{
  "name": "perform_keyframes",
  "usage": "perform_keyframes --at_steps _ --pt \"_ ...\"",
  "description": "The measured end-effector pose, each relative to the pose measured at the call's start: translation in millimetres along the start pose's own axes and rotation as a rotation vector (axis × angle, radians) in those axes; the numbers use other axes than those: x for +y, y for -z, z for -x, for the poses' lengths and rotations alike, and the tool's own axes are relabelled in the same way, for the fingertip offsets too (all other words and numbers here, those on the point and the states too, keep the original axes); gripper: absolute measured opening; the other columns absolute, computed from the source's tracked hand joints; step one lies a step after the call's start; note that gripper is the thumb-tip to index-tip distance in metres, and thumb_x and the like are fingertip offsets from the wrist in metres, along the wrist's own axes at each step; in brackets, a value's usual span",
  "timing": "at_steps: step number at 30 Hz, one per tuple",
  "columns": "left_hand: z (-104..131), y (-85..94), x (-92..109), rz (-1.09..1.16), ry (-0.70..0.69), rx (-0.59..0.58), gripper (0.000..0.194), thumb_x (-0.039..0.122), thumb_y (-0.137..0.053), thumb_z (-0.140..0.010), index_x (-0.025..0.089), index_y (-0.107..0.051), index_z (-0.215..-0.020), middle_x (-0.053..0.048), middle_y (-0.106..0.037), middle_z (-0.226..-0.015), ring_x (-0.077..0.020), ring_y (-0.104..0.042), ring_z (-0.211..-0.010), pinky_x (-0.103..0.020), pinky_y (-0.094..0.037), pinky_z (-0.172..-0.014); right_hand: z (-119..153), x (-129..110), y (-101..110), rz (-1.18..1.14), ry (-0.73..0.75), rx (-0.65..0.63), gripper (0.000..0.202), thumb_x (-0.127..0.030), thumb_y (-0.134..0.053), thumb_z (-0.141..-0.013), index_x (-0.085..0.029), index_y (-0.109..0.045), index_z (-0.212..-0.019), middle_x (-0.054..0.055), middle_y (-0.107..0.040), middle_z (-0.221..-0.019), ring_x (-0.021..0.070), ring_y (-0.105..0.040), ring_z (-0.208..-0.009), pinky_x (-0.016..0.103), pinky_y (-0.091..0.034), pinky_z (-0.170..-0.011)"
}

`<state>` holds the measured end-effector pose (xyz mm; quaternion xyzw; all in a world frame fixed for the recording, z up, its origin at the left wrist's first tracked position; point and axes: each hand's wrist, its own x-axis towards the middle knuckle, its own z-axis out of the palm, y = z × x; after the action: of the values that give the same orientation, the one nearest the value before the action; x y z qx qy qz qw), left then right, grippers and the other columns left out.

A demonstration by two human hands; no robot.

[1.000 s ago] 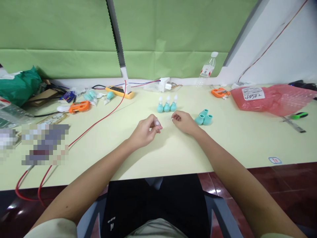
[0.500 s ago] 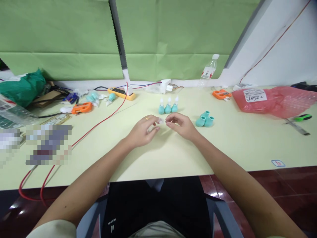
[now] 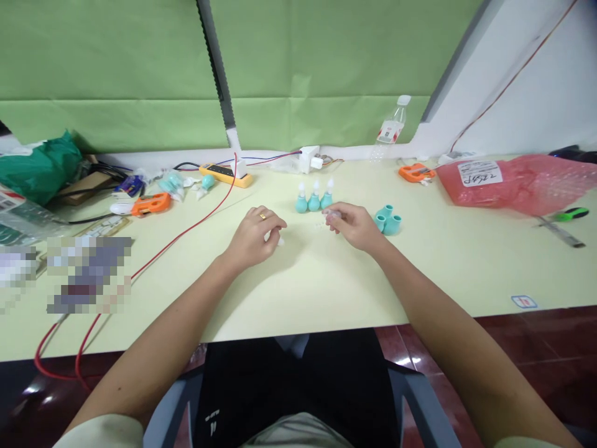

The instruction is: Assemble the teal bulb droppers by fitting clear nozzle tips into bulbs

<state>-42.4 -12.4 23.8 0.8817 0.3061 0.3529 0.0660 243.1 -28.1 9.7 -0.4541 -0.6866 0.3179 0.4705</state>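
Observation:
My left hand (image 3: 257,238), with a ring on one finger, is closed over the table around a small white piece (image 3: 280,241), most of it hidden by the fingers. To its right, my right hand (image 3: 353,228) pinches a small clear, crumpled-looking plastic piece (image 3: 333,215). Tiny pale specks (image 3: 319,224) show on the tabletop just left of that hand. Behind the hands stand three teal bulbs with white tips (image 3: 314,203) in a row. Three teal bulbs with open tops (image 3: 392,224) are grouped beside my right hand, which partly covers them.
A yellow power strip (image 3: 228,175) and a red cable (image 3: 186,231) lie to the left, near an orange tool (image 3: 152,203). At the back right stands a clear bottle (image 3: 392,127), with another orange tool (image 3: 416,173) and a red plastic bag (image 3: 513,183) beyond.
My hands have drawn apart: the left moved left with the white piece, the right slightly right with the clear plastic piece. Tiny specks now show between them.

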Motion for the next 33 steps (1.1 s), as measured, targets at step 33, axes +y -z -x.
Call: perform_keyframes --at_steps 33 --pt "5 -7.3 3 -0.407 -0.115 -0.312 0.033 0.012 -0.052 -0.085 0.017 -0.073 -0.109 -0.016 -0.077 -0.101 -0.0366 -0.053 -0.125 -0.064 -0.027 -0.107 -20 46 -9 0.675 -0.059 -0.049 0.019 -0.020 -0.059 -0.094 -0.019 -0.077 -0.099 0.010 -0.077 -0.108 0.0230 -0.067 -0.096 0.032 -0.047 -0.087"
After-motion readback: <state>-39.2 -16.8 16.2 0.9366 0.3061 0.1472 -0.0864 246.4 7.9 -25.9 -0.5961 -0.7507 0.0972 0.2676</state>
